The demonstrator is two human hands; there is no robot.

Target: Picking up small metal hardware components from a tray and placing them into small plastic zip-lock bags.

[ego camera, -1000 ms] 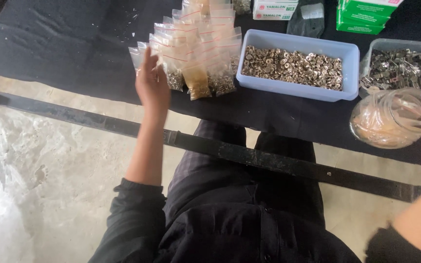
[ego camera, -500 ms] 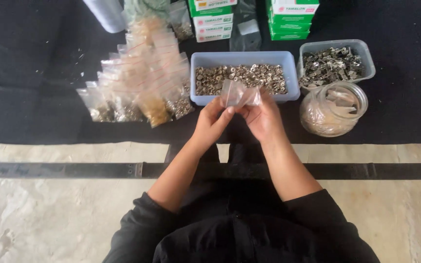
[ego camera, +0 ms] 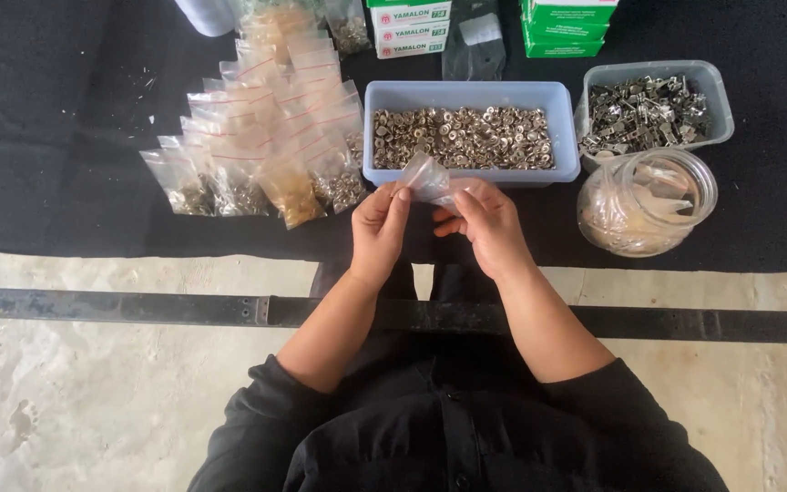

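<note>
At frame centre, my left hand (ego camera: 377, 228) and right hand (ego camera: 487, 223) pinch a small clear bag (ego camera: 427, 176) between them, just below the blue tray (ego camera: 471, 173) of metal rings on the black surface (ego camera: 66, 109).

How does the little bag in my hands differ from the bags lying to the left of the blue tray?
The small clear bag is held up between the left hand and the right hand; the filled bags lie overlapping in a pile on the black cloth. The held bag looks empty and crumpled, while the piled ones lie flat with small metal parts at their bottoms. All are clear plastic.
</note>
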